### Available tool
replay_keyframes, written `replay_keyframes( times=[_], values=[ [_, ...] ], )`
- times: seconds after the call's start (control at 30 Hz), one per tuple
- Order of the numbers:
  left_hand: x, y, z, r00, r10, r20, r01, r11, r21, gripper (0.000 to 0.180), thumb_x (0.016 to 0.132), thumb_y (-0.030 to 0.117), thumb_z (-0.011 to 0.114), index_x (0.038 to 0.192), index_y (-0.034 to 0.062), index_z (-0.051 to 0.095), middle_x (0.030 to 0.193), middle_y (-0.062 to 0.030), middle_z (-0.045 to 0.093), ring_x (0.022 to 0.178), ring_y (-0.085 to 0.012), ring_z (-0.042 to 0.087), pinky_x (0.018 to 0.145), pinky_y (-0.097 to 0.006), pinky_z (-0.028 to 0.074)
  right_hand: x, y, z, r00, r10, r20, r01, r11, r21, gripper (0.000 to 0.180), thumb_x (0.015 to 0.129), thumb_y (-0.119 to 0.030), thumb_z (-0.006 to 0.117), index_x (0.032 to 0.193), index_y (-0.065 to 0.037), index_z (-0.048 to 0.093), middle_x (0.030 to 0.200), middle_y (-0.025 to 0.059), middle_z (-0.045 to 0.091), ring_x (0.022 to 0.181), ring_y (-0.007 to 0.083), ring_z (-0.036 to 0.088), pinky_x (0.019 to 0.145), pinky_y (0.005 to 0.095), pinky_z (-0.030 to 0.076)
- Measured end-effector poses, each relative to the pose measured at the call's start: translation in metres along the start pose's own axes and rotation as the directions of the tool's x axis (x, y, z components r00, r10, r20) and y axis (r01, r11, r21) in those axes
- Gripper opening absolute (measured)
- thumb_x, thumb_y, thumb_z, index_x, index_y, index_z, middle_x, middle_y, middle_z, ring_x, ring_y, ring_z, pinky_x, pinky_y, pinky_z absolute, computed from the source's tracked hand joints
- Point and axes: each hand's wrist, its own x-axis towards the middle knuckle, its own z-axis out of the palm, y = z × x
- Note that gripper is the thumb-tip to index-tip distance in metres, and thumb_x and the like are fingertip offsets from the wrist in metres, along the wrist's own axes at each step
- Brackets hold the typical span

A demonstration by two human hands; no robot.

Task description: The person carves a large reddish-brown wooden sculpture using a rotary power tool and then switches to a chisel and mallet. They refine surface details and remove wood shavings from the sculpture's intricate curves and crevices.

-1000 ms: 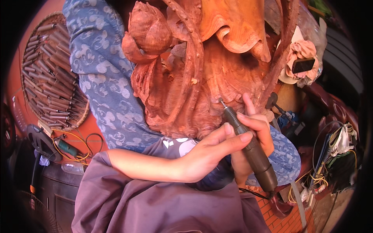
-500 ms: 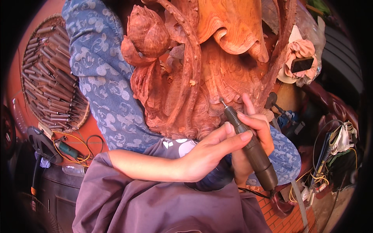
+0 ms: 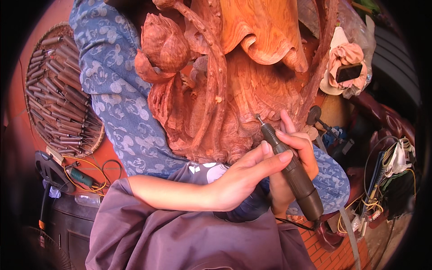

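Observation:
Between my legs stands a reddish wood carving [image 3: 252,90] with a lotus bud, twisting stems and a broad, curled orange-toned leaf. A dark rotary grinder [image 3: 297,177] slants across in front of me, its small round bit at the carving's lower surface; whether they touch I cannot tell. My right hand [image 3: 301,150] is wrapped round the grinder from the right, fingers near its neck. From the left, my left hand [image 3: 252,175] reaches over and grips the grinder's body with thumb and fingers. The palm side of the right hand is partly hidden behind the tool.
On the left lies a round woven basket [image 3: 96,146] full of wooden-handled carving tools [image 3: 63,94]. Below it are a green power tool [image 3: 81,176] with a yellow cord and a black fan-like thing [image 3: 51,171]. At right sit a hat [image 3: 330,85], a phone [image 3: 349,73] and tangled cords [image 3: 371,204].
The view has shifted slightly, so the carving's upper part sits a little further left. Both hands keep the same grip on the grinder, its bit at nearly the same spot.

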Motion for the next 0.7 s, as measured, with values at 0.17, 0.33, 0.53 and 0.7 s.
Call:
replay_keyframes(
  times=[0.17,0.33,0.53,0.7],
  values=[
    [-0.001,0.006,0.001,0.999,-0.020,0.037,0.020,1.000,0.002,0.038,0.105,0.025,0.047,0.134,0.0019,0.043,0.129,-0.0056,0.051,0.124,-0.0131,0.045,0.108,-0.032,0.033,0.001,-0.001,0.000,0.999,-0.023,0.022,0.023,1.000,-0.003,0.024,0.076,-0.006,0.077,0.096,0.002,0.066,0.082,0.0100,0.061,0.078,0.0184,0.063,0.105,0.0593,0.044],
    [-0.007,0.003,-0.004,1.000,-0.025,0.008,0.025,0.999,-0.033,0.037,0.105,0.029,0.050,0.131,0.0022,0.047,0.127,-0.0027,0.052,0.126,-0.0092,0.041,0.110,-0.029,0.027,0.004,-0.001,0.003,0.993,-0.074,0.089,0.074,0.997,0.006,0.018,0.077,0.000,0.072,0.094,0.003,0.063,0.081,0.0096,0.058,0.078,0.0190,0.062,0.105,0.0611,0.042],
    [0.001,0.005,0.005,0.999,-0.034,-0.011,0.035,0.998,0.051,0.037,0.105,0.025,0.046,0.134,0.0013,0.045,0.129,-0.0066,0.052,0.123,-0.0153,0.048,0.106,-0.033,0.036,0.002,0.000,-0.002,1.000,-0.025,-0.006,0.025,1.000,-0.006,0.025,0.074,-0.004,0.079,0.095,0.001,0.067,0.082,0.0111,0.063,0.077,0.0193,0.066,0.103,0.0576,0.046],
    [-0.009,-0.002,-0.002,0.999,-0.050,-0.023,0.048,0.997,-0.062,0.034,0.105,0.022,0.047,0.133,0.0020,0.046,0.128,-0.0055,0.053,0.121,-0.0146,0.049,0.104,-0.033,0.038,0.001,-0.002,-0.001,0.996,-0.075,0.055,0.074,0.997,0.016,0.025,0.075,-0.003,0.078,0.097,0.002,0.067,0.081,0.0106,0.060,0.077,0.0190,0.065,0.103,0.0576,0.046]
  ],
)
